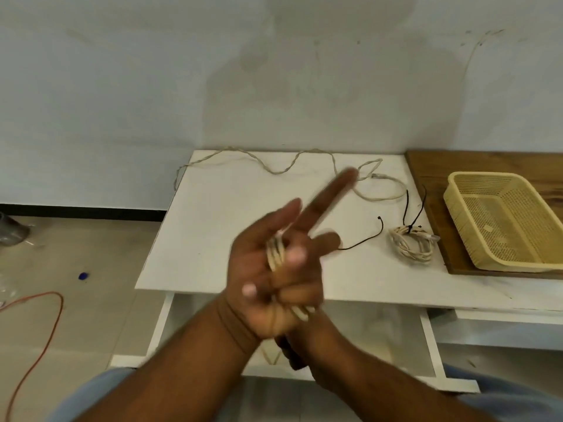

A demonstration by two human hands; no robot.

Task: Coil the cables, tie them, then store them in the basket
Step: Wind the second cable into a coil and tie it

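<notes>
Cable loops (275, 254) are wrapped round my left hand (268, 287), which is closed on the bundle so the turns stay stacked. My right hand (307, 303) is tucked behind and under it, index finger sticking out; how tightly it's closed on the cable I can't tell, too blurry. Loose cable (274, 170) trails across the back of the white table (219, 226), slack so it can feed in. One tied coil (411, 243) sits just beside the wooden board (432, 166), with a spare black tie (370, 239) near it. Empty basket (499, 220) waits on the board, handy for drop-off.
</notes>
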